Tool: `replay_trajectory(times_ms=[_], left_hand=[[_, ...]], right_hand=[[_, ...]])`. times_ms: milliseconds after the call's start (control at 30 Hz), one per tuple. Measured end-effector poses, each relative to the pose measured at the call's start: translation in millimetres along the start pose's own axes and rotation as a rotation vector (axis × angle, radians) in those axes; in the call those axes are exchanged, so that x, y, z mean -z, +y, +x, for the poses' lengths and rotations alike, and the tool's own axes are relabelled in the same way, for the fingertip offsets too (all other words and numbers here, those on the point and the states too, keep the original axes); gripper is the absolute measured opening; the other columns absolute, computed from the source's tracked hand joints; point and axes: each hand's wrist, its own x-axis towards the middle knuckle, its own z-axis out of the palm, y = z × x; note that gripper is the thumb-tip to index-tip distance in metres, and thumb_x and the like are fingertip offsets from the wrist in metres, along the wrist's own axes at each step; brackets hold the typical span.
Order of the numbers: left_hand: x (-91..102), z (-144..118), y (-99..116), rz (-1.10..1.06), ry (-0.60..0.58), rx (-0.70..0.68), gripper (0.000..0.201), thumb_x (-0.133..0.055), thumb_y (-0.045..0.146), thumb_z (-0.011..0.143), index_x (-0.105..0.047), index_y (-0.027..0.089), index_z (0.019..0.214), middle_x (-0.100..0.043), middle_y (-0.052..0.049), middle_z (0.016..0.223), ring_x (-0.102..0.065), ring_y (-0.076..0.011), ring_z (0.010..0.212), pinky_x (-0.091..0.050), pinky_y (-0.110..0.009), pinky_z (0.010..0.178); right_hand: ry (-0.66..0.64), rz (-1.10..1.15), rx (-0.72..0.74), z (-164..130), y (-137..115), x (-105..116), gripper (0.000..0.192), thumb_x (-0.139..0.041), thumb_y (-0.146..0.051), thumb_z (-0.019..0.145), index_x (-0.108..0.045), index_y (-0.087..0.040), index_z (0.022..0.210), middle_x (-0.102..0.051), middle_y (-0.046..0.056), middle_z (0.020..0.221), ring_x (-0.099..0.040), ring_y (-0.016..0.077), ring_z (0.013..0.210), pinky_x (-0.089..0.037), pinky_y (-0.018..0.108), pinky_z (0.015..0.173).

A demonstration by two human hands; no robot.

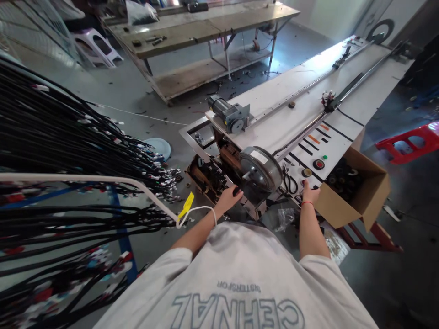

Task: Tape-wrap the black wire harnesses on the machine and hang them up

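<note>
Left hand (229,197) grip closed on a small dark knob (236,192) below the grey wheel (261,168) at the bench's (274,123) near end; knob mostly hidden. Right hand (310,193) fingers together, flat on the control panel (317,148) by the red button (318,164), beside a cardboard box (360,196). Panel labels unreadable; shirt print reads CEHNAL mirrored

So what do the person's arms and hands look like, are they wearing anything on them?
Both arms are bare below the short sleeves of a light grey T-shirt with big printed letters. The right hand has a thin red string round its wrist. The left hand has a white cord looped at the wrist. No gloves.
</note>
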Motion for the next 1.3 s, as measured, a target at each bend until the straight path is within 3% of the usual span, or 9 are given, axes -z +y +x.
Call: replay_trajectory(times_ms=[267, 500, 600, 667, 767, 933, 1100, 1300], left_hand=[[0.2, -0.1, -3.3, 0.248, 0.026, 0.055, 0.021, -0.056, 0.037, 0.088, -0.064, 0.018, 0.09, -0.07, -0.008, 0.084, -0.066, -0.0218, 0.08, -0.043, -0.027, 0.071], [7.9, -34.6, -62.8, 0.382, -0.187, 0.199, 0.02, -0.055, 0.033, 0.087, -0.065, 0.019, 0.096, -0.072, -0.01, 0.095, -0.067, -0.0225, 0.088, -0.043, -0.025, 0.069], [12.9, -47.3, -84.2, 0.344, -0.193, 0.245, 0.017, -0.055, 0.03, 0.085, -0.066, 0.019, 0.091, -0.072, -0.008, 0.088, -0.066, -0.0208, 0.083, -0.043, -0.024, 0.069], [19.2, -53.0, -87.6, 0.279, -0.174, 0.201, 0.021, -0.053, 0.035, 0.085, -0.066, 0.018, 0.085, -0.071, -0.006, 0.081, -0.064, -0.0193, 0.076, -0.043, -0.024, 0.068], [30.5, -58.3, -77.2, 0.169, -0.12, 0.116, 0.032, -0.05, 0.044, 0.087, -0.066, 0.017, 0.085, -0.069, -0.004, 0.076, -0.061, -0.0183, 0.07, -0.042, -0.025, 0.065], [38.9, -56.1, -46.5, 0.087, -0.011, 0.126, 0.038, -0.048, 0.048, 0.086, -0.066, 0.015, 0.083, -0.067, -0.004, 0.071, -0.058, -0.0178, 0.065, -0.041, -0.026, 0.06], [30.2, -41.3, -25.4, 0.085, -0.019, 0.08, 0.036, -0.048, 0.045, 0.088, -0.066, 0.015, 0.08, -0.067, -0.004, 0.07, -0.058, -0.0173, 0.064, -0.041, -0.027, 0.061], [16.3, -20.8, -14.3, 0.115, -0.004, 0.011, 0.031, -0.05, 0.039, 0.089, -0.067, 0.015, 0.078, -0.068, -0.006, 0.074, -0.061, -0.0191, 0.071, -0.043, -0.027, 0.068]], right_hand=[[0.041, -0.069, -0.003, -3.0, 2.7, -3.5, 0.084, -0.064, -0.067, 0.075, -0.046, -0.008, 0.132, -0.058, 0.025, 0.129, -0.056, 0.0377, 0.119, -0.044, 0.047, 0.1], [0.046, -0.062, 0.018, -6.7, -1.5, -1.8, 0.082, -0.062, -0.064, 0.078, -0.046, -0.006, 0.134, -0.054, 0.026, 0.133, -0.053, 0.0387, 0.123, -0.042, 0.046, 0.102], [0.036, -0.049, 0.028, -5.9, -1.2, -0.9, 0.083, -0.064, -0.061, 0.077, -0.044, -0.006, 0.135, -0.053, 0.026, 0.134, -0.052, 0.0383, 0.124, -0.04, 0.046, 0.103], [0.027, -0.035, 0.023, -5.0, -0.5, -0.9, 0.081, -0.065, -0.06, 0.076, -0.045, -0.008, 0.134, -0.054, 0.025, 0.133, -0.053, 0.0379, 0.123, -0.041, 0.047, 0.103], [0.032, -0.024, 0.02, -4.1, 0.2, -2.0, 0.078, -0.065, -0.06, 0.076, -0.047, -0.009, 0.132, -0.056, 0.024, 0.131, -0.054, 0.0373, 0.121, -0.041, 0.046, 0.103], [0.036, -0.04, 0.033, -3.1, 1.3, -3.6, 0.078, -0.064, -0.06, 0.077, -0.046, -0.007, 0.132, -0.055, 0.026, 0.132, -0.054, 0.0373, 0.121, -0.042, 0.046, 0.102], [0.042, -0.018, 0.034, -2.2, 2.7, -3.7, 0.079, -0.067, -0.059, 0.076, -0.047, -0.005, 0.132, -0.057, 0.026, 0.129, -0.055, 0.0385, 0.12, -0.042, 0.047, 0.102], [0.044, -0.029, 0.044, -6.5, -2.0, -1.0, 0.077, -0.067, -0.055, 0.079, -0.048, -0.003, 0.132, -0.056, 0.027, 0.131, -0.054, 0.0387, 0.121, -0.042, 0.046, 0.103]])
